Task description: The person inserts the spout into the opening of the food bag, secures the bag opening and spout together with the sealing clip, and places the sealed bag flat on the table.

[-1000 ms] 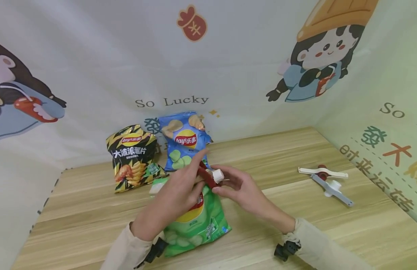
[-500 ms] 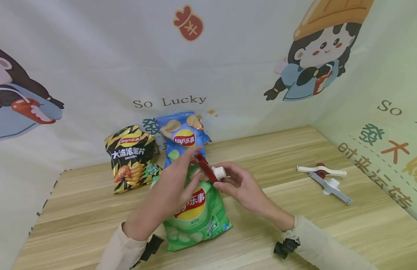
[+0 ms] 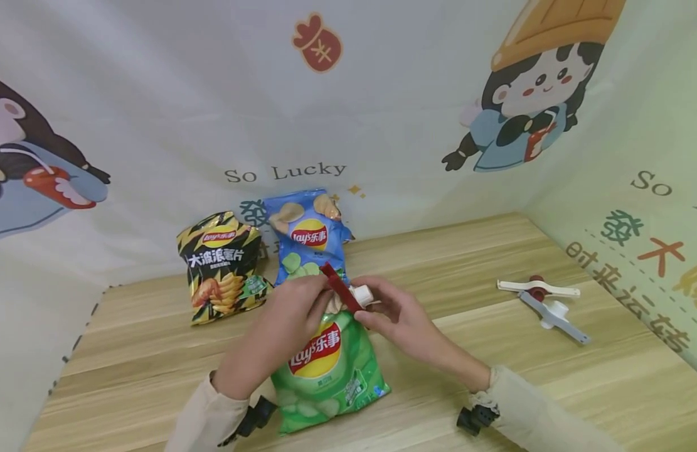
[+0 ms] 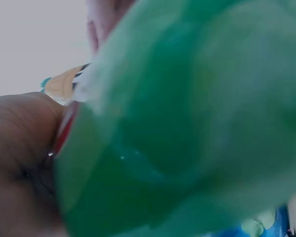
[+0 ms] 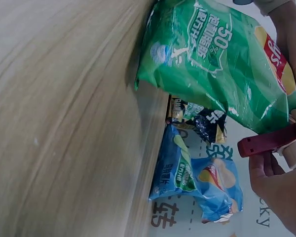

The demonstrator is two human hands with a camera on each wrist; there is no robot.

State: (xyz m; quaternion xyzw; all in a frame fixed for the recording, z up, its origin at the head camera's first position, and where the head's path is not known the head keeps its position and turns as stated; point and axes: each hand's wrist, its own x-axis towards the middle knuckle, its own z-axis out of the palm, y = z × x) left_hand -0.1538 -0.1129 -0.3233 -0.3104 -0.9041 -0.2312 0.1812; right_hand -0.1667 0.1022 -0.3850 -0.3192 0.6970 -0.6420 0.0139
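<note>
A green bag of potato chips (image 3: 348,383) stands upright over the wooden table, its top between both hands. My left hand (image 3: 288,317) grips the gathered top of the bag, fingers curled. My right hand (image 3: 401,317) pinches a dark red bag clip (image 3: 344,291) with a white capped spout (image 3: 362,295). The clip lies slanted across the top of the bag in the head view. From the right wrist, the clip (image 5: 266,141) is right at the bag's top edge. Green film (image 4: 187,128) fills most of the left wrist view and hides the left fingertips.
Behind the hands, a black bag of chips (image 3: 221,267) and a blue bag of chips (image 3: 311,235) lean against the printed backdrop. To the right lie a white bag clip (image 3: 559,290) with a dark red cap and a grey bag clip (image 3: 571,329) with a white cap, overlapping.
The left fingers, first raised and extended, have curled in around the bag's top. The red clip tilted slightly and stays in the right hand.
</note>
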